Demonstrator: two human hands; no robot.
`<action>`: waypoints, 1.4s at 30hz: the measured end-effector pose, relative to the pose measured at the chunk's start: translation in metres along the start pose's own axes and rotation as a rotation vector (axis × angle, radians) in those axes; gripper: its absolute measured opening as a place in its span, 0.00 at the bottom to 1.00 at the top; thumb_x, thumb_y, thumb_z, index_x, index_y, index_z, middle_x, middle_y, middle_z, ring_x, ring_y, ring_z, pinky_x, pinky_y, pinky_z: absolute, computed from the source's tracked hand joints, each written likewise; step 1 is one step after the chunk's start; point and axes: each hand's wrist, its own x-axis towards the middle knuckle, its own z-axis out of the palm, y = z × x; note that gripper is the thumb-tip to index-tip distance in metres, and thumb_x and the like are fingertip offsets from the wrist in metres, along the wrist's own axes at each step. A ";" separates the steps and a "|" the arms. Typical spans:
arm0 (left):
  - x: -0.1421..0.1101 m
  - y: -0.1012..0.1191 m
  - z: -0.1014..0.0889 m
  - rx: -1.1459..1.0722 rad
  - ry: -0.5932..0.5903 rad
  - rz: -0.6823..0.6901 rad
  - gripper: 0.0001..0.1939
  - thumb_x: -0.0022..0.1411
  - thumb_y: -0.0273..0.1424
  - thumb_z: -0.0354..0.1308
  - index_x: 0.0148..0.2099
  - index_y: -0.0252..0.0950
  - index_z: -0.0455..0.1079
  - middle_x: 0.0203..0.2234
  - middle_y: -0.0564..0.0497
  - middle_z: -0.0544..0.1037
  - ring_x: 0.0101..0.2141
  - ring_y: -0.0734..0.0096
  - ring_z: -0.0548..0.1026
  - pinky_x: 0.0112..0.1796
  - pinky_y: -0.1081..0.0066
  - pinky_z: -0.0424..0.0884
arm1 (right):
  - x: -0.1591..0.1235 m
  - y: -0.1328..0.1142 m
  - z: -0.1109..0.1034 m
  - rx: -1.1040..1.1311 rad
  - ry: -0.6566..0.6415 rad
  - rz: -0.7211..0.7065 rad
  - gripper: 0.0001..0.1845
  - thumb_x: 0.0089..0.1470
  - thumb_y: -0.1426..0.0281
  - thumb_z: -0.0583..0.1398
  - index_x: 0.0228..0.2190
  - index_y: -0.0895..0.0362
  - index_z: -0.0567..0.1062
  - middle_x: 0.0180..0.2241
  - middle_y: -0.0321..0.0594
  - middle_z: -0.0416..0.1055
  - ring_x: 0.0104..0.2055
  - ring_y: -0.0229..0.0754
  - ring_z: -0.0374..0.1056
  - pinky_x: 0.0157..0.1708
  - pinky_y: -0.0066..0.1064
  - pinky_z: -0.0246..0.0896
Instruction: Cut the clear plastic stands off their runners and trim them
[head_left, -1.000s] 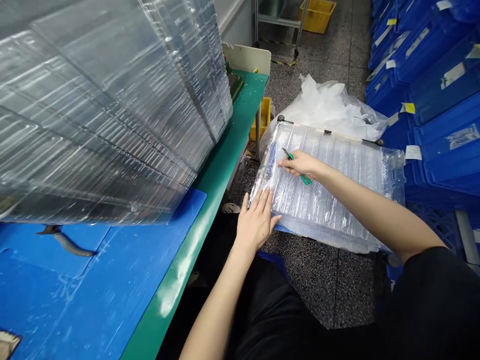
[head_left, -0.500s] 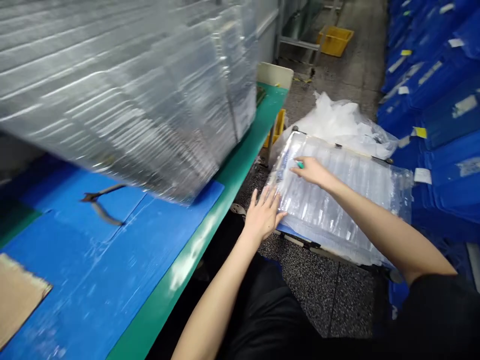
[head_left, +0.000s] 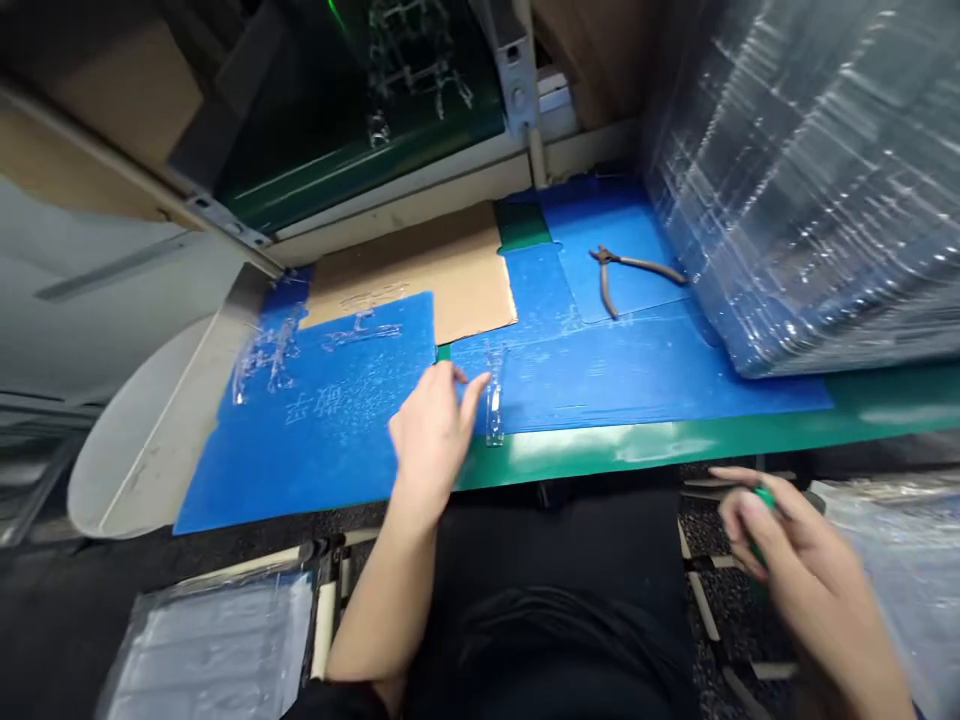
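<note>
My left hand [head_left: 433, 425] is over the front of the blue-covered bench, fingers bent down and thumb held apart. Just right of its thumb tip lies a narrow clear plastic piece [head_left: 494, 405]; I cannot tell whether they touch. My right hand [head_left: 787, 550] hangs low at the right, in front of the bench edge, closed around a green-handled cutter [head_left: 763, 497] that is mostly hidden by the fingers. A pair of pliers [head_left: 609, 262] with worn, spread handles rests farther back on the blue sheet [head_left: 630, 365].
A tall stack of clear plastic trays [head_left: 817, 200] stands on the bench's right side. Cardboard [head_left: 457, 260] and clear plastic scraps [head_left: 266, 355] lie at the left. Wrapped trays [head_left: 217, 650] sit low left, more film-covered trays [head_left: 900, 570] low right. A metal post [head_left: 517, 80] rises behind.
The view has swung left from the low tray stack to the bench. My left hand has left the trays and is now over the bench; my right hand has drawn back, still holding the cutter.
</note>
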 end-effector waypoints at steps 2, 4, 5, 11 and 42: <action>0.024 -0.001 0.016 0.019 -0.202 -0.081 0.25 0.78 0.53 0.52 0.48 0.36 0.74 0.46 0.37 0.83 0.44 0.49 0.83 0.40 0.61 0.75 | 0.023 -0.029 0.035 0.086 -0.066 0.000 0.19 0.69 0.47 0.61 0.52 0.43 0.77 0.29 0.38 0.65 0.24 0.43 0.59 0.20 0.36 0.54; 0.035 0.006 0.029 -0.043 -0.300 -0.057 0.20 0.79 0.46 0.53 0.47 0.35 0.74 0.47 0.35 0.84 0.47 0.47 0.84 0.44 0.58 0.77 | 0.042 -0.056 0.061 0.146 -0.137 -0.024 0.21 0.68 0.47 0.63 0.51 0.47 0.77 0.28 0.35 0.64 0.24 0.40 0.57 0.21 0.32 0.52; 0.036 0.008 0.033 -0.145 -0.315 -0.039 0.16 0.79 0.43 0.53 0.45 0.36 0.73 0.44 0.36 0.84 0.44 0.50 0.85 0.43 0.60 0.77 | 0.049 -0.067 0.071 0.180 -0.171 -0.028 0.21 0.68 0.48 0.64 0.52 0.49 0.77 0.27 0.33 0.63 0.23 0.38 0.54 0.21 0.31 0.50; 0.014 -0.006 0.012 -1.396 -0.415 -0.090 0.21 0.68 0.49 0.68 0.38 0.40 0.66 0.21 0.54 0.79 0.17 0.72 0.74 0.20 0.74 0.68 | 0.043 -0.107 0.131 0.206 -0.165 -0.077 0.18 0.59 0.56 0.73 0.46 0.51 0.83 0.28 0.32 0.66 0.22 0.34 0.54 0.20 0.31 0.50; -0.042 -0.076 0.014 -1.171 0.121 0.474 0.12 0.79 0.41 0.56 0.56 0.44 0.77 0.36 0.49 0.81 0.33 0.68 0.76 0.37 0.65 0.72 | 0.004 -0.085 0.147 -0.084 -0.193 -0.242 0.12 0.77 0.60 0.55 0.53 0.48 0.76 0.38 0.39 0.75 0.35 0.44 0.70 0.37 0.37 0.66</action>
